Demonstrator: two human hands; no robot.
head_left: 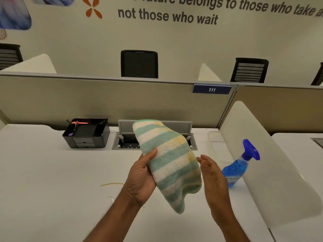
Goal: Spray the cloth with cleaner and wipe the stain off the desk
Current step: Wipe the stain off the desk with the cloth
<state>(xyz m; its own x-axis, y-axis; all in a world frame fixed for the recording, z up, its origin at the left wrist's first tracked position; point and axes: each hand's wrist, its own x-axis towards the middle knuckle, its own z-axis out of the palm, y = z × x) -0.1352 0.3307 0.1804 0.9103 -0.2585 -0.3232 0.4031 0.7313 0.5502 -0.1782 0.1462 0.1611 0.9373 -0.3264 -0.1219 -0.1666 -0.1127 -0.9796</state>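
Left hand: raised above the bench, its grip closed on the cloth's left edge, thumb laid over the front of the fabric.
Right hand: grip open and empty, palm turned toward the cloth, fingertips just beside its right edge; whether they touched it could not be told.
Cloth: striped green, white and yellow, held up in the air and folded over, its lower end drooping between the two hands.
Spray: blue bottle with a blue trigger head, standing on the bench to the right of the right hand, close against a white divider.
Stain: thin yellowish streak on the bench, left of the left wrist.
Organiser: black tray with pens, at the back of the bench, well apart from the cloth.
Cable hatch: open, behind the cloth.
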